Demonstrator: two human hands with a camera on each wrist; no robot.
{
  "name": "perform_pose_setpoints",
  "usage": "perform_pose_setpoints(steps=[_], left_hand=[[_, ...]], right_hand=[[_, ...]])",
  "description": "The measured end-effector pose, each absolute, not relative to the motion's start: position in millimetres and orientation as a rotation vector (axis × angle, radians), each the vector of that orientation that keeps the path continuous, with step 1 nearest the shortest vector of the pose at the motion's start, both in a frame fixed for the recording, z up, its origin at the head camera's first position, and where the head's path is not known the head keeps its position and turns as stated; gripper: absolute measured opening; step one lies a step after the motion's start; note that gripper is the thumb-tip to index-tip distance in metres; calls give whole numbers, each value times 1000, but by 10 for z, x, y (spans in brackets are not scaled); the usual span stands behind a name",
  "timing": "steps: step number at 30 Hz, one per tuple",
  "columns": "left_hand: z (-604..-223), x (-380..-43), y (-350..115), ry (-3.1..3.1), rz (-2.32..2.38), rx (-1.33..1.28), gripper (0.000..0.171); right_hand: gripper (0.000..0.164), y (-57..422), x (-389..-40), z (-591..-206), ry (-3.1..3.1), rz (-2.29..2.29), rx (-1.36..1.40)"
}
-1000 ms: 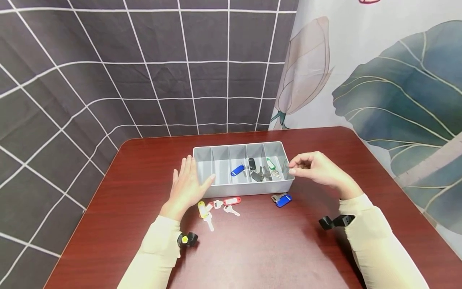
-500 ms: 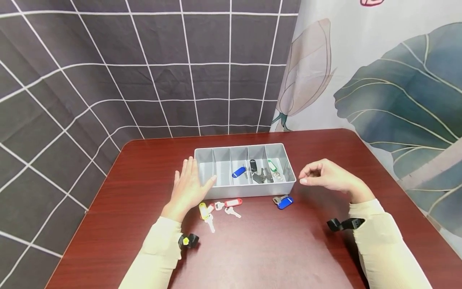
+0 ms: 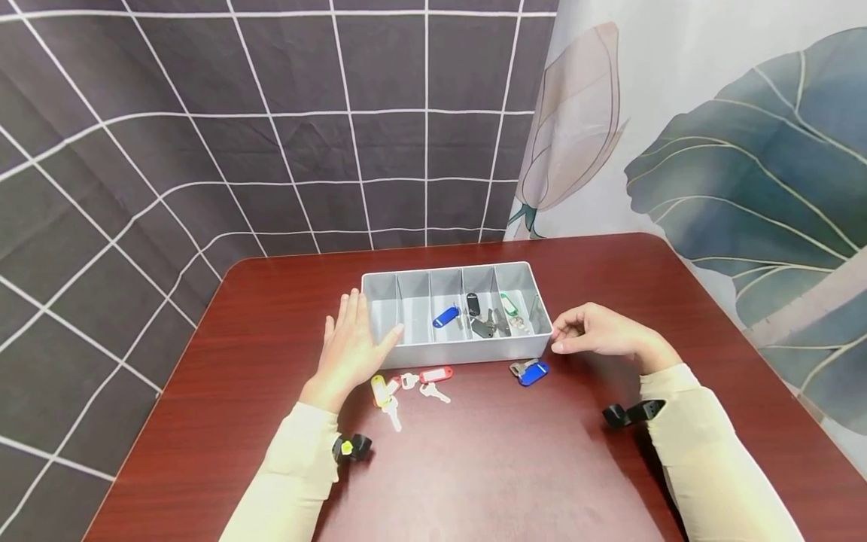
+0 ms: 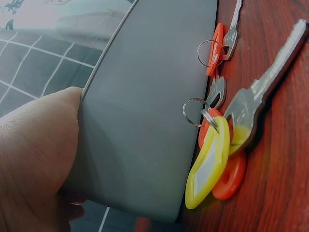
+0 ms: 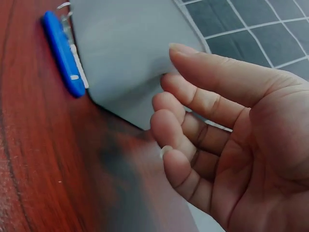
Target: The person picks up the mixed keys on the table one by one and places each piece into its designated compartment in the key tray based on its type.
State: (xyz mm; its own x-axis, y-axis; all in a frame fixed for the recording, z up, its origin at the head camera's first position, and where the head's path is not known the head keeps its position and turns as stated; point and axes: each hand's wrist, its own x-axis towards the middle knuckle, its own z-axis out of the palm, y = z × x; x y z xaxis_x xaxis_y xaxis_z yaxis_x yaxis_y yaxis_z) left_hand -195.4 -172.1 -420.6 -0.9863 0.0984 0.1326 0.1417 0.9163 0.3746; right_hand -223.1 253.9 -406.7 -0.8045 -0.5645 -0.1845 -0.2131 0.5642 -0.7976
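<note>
Nearest me, my pale sleeves (image 3: 278, 482) are stretching over the dark red table (image 3: 501, 474), and a black device (image 3: 362, 446) is sitting at each wrist. Just beyond, on the left, a silver key (image 4: 246, 104) is pointing back towards me, and a yellow tag (image 4: 207, 166) is lying partly over a red tag (image 4: 229, 180). A second red tag (image 3: 436, 376) is resting just beside the front wall of the grey tray (image 3: 467, 353). Farther right, a blue tag (image 3: 533, 374) is lying near that wall with its key (image 3: 520, 368).

My left hand (image 3: 354, 339) is resting against the tray's left end, fingers straight, gripping nothing. My right hand (image 3: 603, 329) is hovering just beside the right end, fingers loosely curled, holding nothing; I cannot tell whether the fingertips are touching it.

Inside, counting compartments from the left, a second blue tag (image 3: 445, 316) is lying in the third, a black tag (image 3: 473, 304) in the fourth, a green tag (image 3: 509, 304) in the fifth. Behind, a gridded curtain (image 3: 271, 143) is hanging beside a floral curtain (image 3: 677, 83).
</note>
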Motion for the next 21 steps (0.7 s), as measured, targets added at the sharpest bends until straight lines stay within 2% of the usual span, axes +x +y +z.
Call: perform_pose_setpoints(steps=[5,16,21], left_hand=[[-4199,-1957,-1724,-2963,-588,-194,101],[-4145,-1957,-1731,-2968,-639,-182,100],[-4165,-1941,-1724,-2964,-651,-193,100]], right_hand=[[21,2529,-2251,-4124,2329,-1093,-643],[34,2377,-2228,-4149,2152,-1056,-696],[32,2304,-2162,-4200,2155,-1019,-673]])
